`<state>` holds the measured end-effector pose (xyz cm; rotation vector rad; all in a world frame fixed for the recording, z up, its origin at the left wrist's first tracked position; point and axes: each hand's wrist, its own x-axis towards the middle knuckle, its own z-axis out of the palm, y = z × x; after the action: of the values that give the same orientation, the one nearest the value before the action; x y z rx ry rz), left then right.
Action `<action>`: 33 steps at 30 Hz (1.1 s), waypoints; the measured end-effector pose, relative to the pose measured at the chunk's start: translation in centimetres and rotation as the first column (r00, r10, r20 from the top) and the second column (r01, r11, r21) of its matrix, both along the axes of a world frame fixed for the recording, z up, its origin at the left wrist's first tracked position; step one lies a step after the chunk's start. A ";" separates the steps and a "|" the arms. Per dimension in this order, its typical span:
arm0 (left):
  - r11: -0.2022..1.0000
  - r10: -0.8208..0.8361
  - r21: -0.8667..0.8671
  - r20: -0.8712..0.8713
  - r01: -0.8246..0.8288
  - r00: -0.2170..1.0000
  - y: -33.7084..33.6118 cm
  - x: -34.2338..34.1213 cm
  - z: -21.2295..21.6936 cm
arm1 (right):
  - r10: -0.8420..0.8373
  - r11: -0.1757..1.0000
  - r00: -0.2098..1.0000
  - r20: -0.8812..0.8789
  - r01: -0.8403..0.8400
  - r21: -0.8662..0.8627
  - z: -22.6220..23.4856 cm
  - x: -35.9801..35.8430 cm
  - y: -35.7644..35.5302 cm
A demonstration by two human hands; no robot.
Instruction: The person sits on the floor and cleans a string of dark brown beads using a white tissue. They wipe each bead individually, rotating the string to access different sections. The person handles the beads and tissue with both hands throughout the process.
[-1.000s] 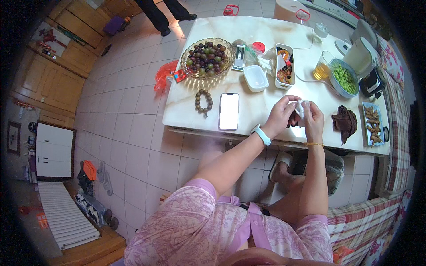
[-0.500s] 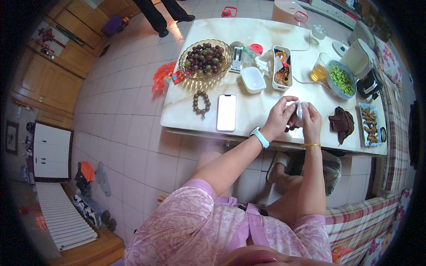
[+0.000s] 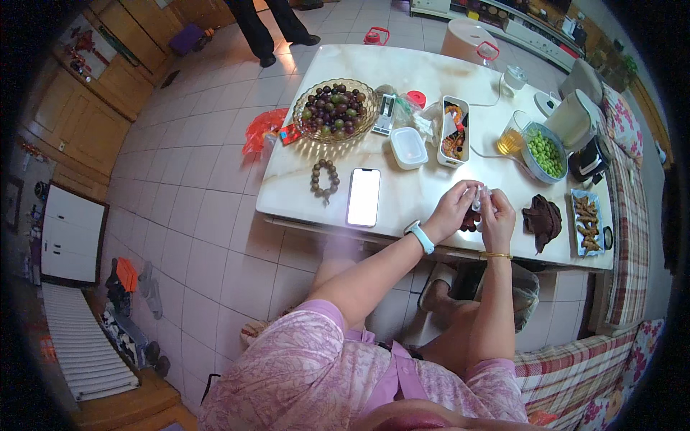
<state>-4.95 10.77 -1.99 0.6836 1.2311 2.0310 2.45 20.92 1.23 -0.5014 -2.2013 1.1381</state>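
Note:
Close together over the near edge of the table, both my hands pinch a small white piece (image 3: 477, 198) that looks like tissue or thin plastic. My left hand (image 3: 451, 208) wears a pale blue watch and has its fingertips closed at the left side of the piece. From the other side, my right hand (image 3: 497, 220), with a gold bangle, grips it between thumb and fingers. Dark reddish-brown beads (image 3: 470, 222) show just below, between the hands; whether they hang or rest on the table I cannot tell. A crumpled brown cloth (image 3: 542, 221) lies right of my right hand.
Left of my hands are a bright-screened phone (image 3: 364, 197) and a bead bracelet (image 3: 325, 181). Farther back stand a glass bowl of grapes (image 3: 302, 129), a white tub (image 3: 410, 149), a box of beads (image 3: 462, 154), a glass (image 3: 511, 136), green fruit (image 3: 548, 152) and a root-filled tray (image 3: 589, 224).
My view has tilted, so the table sits lower in the picture. My hands have come slightly nearer the table edge, and less of the white piece shows between my fingers.

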 end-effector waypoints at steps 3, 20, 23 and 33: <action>1.000 -0.025 -0.008 -0.006 0.025 1.000 0.3 0.2 0.0 | -0.018 1.000 1.000 -0.015 0.019 0.012 0.2 0.2 0.1; 0.988 0.129 -0.056 -0.250 -0.147 0.960 -4.3 4.2 3.9 | 0.030 0.998 0.996 0.088 -0.026 -0.051 5.0 4.4 -4.7; 0.993 0.057 -0.093 -0.165 -0.073 0.985 -6.8 7.2 3.6 | 0.095 0.993 0.995 0.009 -0.094 -0.073 4.0 7.4 -5.9; 0.982 -0.011 -0.186 0.115 0.032 0.993 -20.0 19.0 -2.4 | 0.363 0.660 0.931 -0.046 -0.292 -0.692 -5.5 18.5 -16.2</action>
<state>14.05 -9.23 -4.35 0.4828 1.3214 1.8794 20.94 4.69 -4.26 -0.4624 -1.9192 2.2136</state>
